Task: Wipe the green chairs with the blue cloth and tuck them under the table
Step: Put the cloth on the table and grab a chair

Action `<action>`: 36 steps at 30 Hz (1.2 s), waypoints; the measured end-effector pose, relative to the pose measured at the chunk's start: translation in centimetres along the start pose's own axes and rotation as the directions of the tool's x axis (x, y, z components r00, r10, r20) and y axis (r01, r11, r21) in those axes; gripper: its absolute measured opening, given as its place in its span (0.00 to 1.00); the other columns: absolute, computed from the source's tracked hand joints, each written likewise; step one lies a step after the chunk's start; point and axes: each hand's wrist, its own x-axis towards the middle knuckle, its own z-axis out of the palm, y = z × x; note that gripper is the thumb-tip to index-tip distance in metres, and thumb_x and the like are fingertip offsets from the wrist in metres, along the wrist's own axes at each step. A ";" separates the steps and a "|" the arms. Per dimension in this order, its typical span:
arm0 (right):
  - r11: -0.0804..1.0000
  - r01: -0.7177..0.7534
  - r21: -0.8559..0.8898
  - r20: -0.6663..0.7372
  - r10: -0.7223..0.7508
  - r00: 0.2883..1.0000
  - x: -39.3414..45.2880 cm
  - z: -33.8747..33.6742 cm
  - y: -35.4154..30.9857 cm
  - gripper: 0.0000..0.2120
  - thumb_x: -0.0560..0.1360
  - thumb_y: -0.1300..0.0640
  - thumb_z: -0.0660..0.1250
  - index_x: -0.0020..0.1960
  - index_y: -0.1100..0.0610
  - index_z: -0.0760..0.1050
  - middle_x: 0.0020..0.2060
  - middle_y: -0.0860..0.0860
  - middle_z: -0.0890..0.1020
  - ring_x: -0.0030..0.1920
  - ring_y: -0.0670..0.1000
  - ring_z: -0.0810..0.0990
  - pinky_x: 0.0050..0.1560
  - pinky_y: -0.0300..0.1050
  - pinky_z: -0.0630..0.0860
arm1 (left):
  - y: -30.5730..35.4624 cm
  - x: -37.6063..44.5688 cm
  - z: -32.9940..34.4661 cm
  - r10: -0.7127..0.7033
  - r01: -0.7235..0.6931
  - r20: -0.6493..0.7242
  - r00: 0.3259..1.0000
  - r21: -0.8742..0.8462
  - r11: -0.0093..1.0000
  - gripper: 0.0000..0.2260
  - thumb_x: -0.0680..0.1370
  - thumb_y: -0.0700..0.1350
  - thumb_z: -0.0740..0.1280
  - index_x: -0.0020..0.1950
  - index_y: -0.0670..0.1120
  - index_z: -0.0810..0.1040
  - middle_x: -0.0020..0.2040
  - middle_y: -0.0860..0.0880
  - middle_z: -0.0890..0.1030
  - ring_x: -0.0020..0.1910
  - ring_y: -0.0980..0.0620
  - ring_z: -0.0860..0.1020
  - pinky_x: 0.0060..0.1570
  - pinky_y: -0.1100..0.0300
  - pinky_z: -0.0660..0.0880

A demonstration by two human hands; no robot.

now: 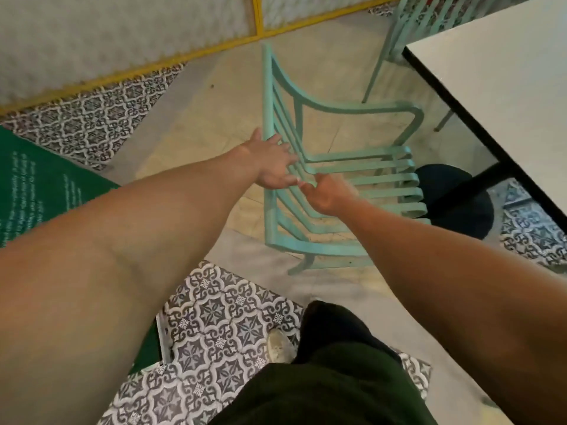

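Note:
A mint-green metal chair [383, 179] with slatted seat and back stands on the floor in front of me, its seat facing the white table [497, 87]. My left hand [271, 162] lies on the back slats with fingers spread and thumb out. My right hand [326, 196] is curled around a slat where the back meets the seat. A second green chair [429, 16] stands at the top right, behind the table's far corner. No blue cloth is in view.
The table's black round base [460, 200] sits on the floor just beyond the chair's seat. A yellow-framed white wall panel [122, 41] runs along the left. A green mat [46, 185] lies at the left. My dark trousers and shoe [277, 345] are at the bottom.

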 end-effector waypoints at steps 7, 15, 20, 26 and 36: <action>0.968 -0.200 0.150 -0.044 0.209 0.977 4.0 1.2 -0.3 0.31 0.77 0.37 0.53 0.70 0.58 0.67 0.67 0.61 0.73 0.66 0.63 0.71 0.66 0.60 0.67 | -2.6 5.4 -0.8 0.158 -0.155 -0.026 0.987 0.089 0.984 0.30 0.80 0.65 0.49 0.79 0.52 0.56 0.79 0.44 0.56 0.79 0.44 0.50 0.73 0.37 0.47; 0.830 -0.415 0.374 0.001 0.447 0.895 10.9 1.1 -0.9 0.31 0.78 0.37 0.52 0.71 0.57 0.65 0.68 0.61 0.71 0.67 0.62 0.70 0.66 0.58 0.68 | -6.0 16.1 -2.3 0.372 -0.380 0.077 0.925 0.161 0.911 0.31 0.79 0.66 0.48 0.79 0.53 0.55 0.79 0.46 0.58 0.78 0.45 0.52 0.73 0.37 0.48; 0.697 -0.529 0.484 0.075 0.569 0.819 11.2 -0.1 -0.9 0.33 0.77 0.35 0.52 0.74 0.57 0.62 0.71 0.58 0.68 0.69 0.61 0.68 0.67 0.58 0.66 | -6.3 20.2 -3.6 0.493 -0.520 0.184 0.851 0.159 0.839 0.32 0.79 0.68 0.48 0.79 0.53 0.55 0.80 0.46 0.56 0.78 0.44 0.52 0.73 0.38 0.48; 0.553 -0.541 0.633 0.060 0.662 0.747 10.0 -1.4 -1.4 0.34 0.78 0.37 0.53 0.75 0.58 0.60 0.74 0.57 0.65 0.73 0.58 0.64 0.69 0.51 0.63 | -6.9 22.8 -5.0 0.583 -0.622 0.248 0.774 0.124 0.774 0.33 0.78 0.69 0.49 0.79 0.53 0.56 0.79 0.48 0.58 0.78 0.48 0.53 0.74 0.43 0.52; 0.328 -0.485 0.811 0.030 0.804 0.594 7.0 -1.7 -12.2 0.52 0.62 0.20 0.58 0.78 0.46 0.51 0.78 0.52 0.55 0.76 0.57 0.56 0.73 0.56 0.55 | -14.4 22.5 -7.4 0.729 -0.787 0.338 0.596 0.064 0.614 0.48 0.63 0.78 0.58 0.79 0.57 0.54 0.80 0.48 0.56 0.77 0.46 0.56 0.75 0.46 0.55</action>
